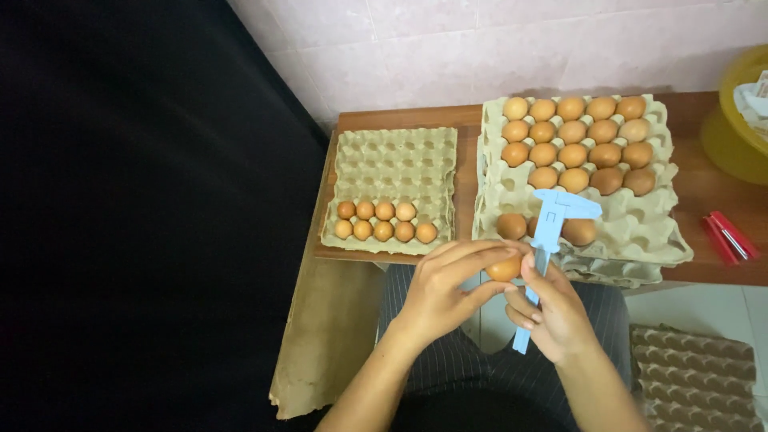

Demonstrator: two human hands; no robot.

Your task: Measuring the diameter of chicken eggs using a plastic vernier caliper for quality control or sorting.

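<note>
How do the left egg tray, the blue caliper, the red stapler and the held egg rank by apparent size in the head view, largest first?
1. Left egg tray
2. Blue caliper
3. Red stapler
4. Held egg, partly hidden by fingers

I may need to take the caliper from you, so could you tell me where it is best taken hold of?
Grip the caliper by its long flat beam, just above the right hand, pinching the two broad faces from the sides. The lower end is inside that hand, and the jaws at the top sit by the egg held by the left hand, so that bare stretch is probably the safest part.
</note>
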